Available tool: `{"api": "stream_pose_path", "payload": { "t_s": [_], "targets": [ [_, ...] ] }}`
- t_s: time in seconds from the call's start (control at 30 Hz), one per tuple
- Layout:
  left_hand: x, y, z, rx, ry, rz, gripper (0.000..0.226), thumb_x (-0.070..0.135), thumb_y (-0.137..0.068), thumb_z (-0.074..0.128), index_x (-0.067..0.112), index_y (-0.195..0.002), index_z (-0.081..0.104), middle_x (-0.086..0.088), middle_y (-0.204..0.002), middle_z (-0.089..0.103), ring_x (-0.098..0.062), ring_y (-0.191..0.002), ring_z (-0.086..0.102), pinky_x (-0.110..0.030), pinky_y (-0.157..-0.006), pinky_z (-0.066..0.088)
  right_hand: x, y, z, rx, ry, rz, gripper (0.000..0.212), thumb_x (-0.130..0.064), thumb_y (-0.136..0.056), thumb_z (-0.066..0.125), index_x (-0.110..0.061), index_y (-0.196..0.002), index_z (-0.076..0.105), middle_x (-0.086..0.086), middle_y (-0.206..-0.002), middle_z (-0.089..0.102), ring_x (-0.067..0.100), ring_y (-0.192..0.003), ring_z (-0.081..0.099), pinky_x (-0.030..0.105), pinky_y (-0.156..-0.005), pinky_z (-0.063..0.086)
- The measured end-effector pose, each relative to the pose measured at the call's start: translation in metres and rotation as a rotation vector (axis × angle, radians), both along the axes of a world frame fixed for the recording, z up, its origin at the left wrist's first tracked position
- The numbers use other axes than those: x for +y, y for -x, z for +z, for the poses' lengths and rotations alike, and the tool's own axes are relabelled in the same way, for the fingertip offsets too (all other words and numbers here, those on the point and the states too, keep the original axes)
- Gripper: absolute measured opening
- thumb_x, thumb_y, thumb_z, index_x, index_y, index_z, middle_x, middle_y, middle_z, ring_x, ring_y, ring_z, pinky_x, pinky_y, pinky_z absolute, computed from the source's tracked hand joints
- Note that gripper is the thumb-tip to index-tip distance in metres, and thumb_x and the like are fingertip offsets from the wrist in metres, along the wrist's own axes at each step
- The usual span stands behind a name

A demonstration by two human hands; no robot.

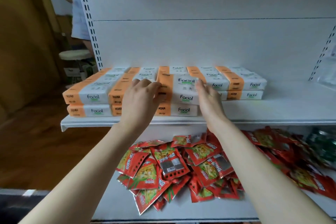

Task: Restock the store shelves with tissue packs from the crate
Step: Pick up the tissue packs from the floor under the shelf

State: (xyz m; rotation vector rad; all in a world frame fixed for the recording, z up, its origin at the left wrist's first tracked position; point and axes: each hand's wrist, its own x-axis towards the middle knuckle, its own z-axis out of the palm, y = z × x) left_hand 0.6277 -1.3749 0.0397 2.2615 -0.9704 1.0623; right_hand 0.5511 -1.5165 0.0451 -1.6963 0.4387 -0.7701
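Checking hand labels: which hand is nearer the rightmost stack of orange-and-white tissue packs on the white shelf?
Right. The right hand lies left of the rightmost stack, against the right side of the raised middle tissue pack; the left hand holds its orange left end, farther away.

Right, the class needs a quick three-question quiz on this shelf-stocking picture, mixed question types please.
1. True or false: the red snack packets lie on the lower shelf, beneath the tissue packs.
2. Which hand has straight fingers beside the middle tissue pack? A: left hand. B: right hand.
3. Fill in: the packs read "____".
Key: 1 true; 2 B; 3 Facial.
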Motion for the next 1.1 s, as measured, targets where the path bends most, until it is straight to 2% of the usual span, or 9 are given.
{"api": "stream_pose_path", "payload": {
  "t_s": [0.07,0.17,0.33,0.47,0.6,0.7,0.8,0.93,1.1],
  "targets": [
    [0.000,-0.004,-0.005,-0.021,-0.036,0.057,0.028,0.028,-0.071,0.062,0.005,-0.082,0.074,-0.016,-0.082,0.068,-0.037,-0.076,0.061,-0.041,-0.067,0.049,-0.001,-0.006,-0.004,0.036,0.018,0.017,0.048,-0.039,-0.099,0.033,0.000,-0.117,0.054,0.013,-0.127,0.057,0.023,-0.107,0.054,0.030,-0.086,0.040],
    [0.006,-0.007,-0.015,-0.066,-0.125,0.090,0.034,0.031,-0.068,0.067,0.008,-0.093,0.073,-0.017,-0.097,0.068,-0.039,-0.089,0.063,-0.047,-0.079,0.049,0.000,-0.010,-0.013,0.031,0.032,0.007,0.048,-0.036,-0.099,0.033,0.004,-0.120,0.050,0.020,-0.127,0.054,0.029,-0.117,0.050,0.037,-0.096,0.040],
    [0.009,-0.013,-0.026,-0.064,-0.183,0.067,0.051,0.028,-0.061,0.085,0.011,-0.105,0.067,-0.016,-0.105,0.066,-0.038,-0.099,0.061,-0.049,-0.086,0.046,0.000,-0.017,-0.024,0.000,-0.004,-0.013,0.037,-0.037,-0.099,0.033,-0.013,-0.118,0.055,-0.003,-0.099,0.052,0.010,-0.096,0.047,0.022,-0.084,0.034],
    [0.005,-0.017,-0.027,-0.072,-0.149,0.066,0.041,0.025,-0.064,0.081,0.011,-0.101,0.069,-0.015,-0.101,0.067,-0.038,-0.095,0.062,-0.043,-0.087,0.042,-0.002,-0.022,-0.028,0.008,0.001,-0.028,0.037,-0.037,-0.099,0.033,-0.012,-0.115,0.055,-0.003,-0.096,0.053,0.013,-0.095,0.048,0.026,-0.086,0.035],
    [0.001,-0.016,-0.027,-0.060,-0.143,0.080,0.038,0.016,-0.064,0.081,0.010,-0.098,0.068,-0.014,-0.098,0.067,-0.037,-0.091,0.062,-0.048,-0.083,0.046,-0.002,-0.023,-0.031,-0.027,0.016,-0.043,0.036,-0.037,-0.099,0.036,-0.007,-0.103,0.056,0.013,-0.098,0.062,0.019,-0.091,0.054,0.029,-0.080,0.038],
    [0.001,-0.016,-0.031,-0.043,-0.136,0.085,0.044,0.017,-0.065,0.079,0.009,-0.107,0.066,-0.016,-0.105,0.066,-0.039,-0.096,0.061,-0.051,-0.087,0.045,-0.001,-0.021,-0.032,-0.043,0.015,-0.041,0.034,-0.039,-0.098,0.035,-0.013,-0.105,0.056,0.007,-0.101,0.063,0.011,-0.085,0.053,0.023,-0.078,0.035],
    [0.000,-0.016,-0.032,-0.044,-0.137,0.078,0.041,0.018,-0.068,0.076,0.010,-0.107,0.066,-0.019,-0.108,0.065,-0.041,-0.100,0.060,-0.054,-0.089,0.043,-0.003,-0.021,-0.032,-0.048,0.006,-0.037,0.032,-0.040,-0.099,0.032,-0.017,-0.100,0.055,-0.006,-0.086,0.059,0.013,-0.090,0.051,0.023,-0.079,0.034],
    [-0.001,-0.015,-0.031,-0.045,-0.136,0.073,0.036,0.022,-0.071,0.063,0.011,-0.106,0.066,-0.019,-0.109,0.065,-0.040,-0.101,0.060,-0.053,-0.089,0.043,-0.003,-0.019,-0.031,-0.034,0.006,-0.033,0.045,-0.039,-0.100,0.029,-0.006,-0.118,0.055,0.011,-0.120,0.060,0.011,-0.095,0.047,0.023,-0.084,0.033],
    [-0.003,-0.011,-0.033,-0.064,-0.120,0.071,0.039,0.020,-0.071,0.063,0.009,-0.109,0.063,-0.020,-0.113,0.063,-0.040,-0.106,0.058,-0.045,-0.092,0.040,-0.006,-0.020,-0.034,-0.049,-0.019,-0.043,0.044,-0.040,-0.100,0.029,-0.012,-0.122,0.055,-0.006,-0.098,0.050,0.007,-0.095,0.044,0.021,-0.085,0.032]
  ]
}}
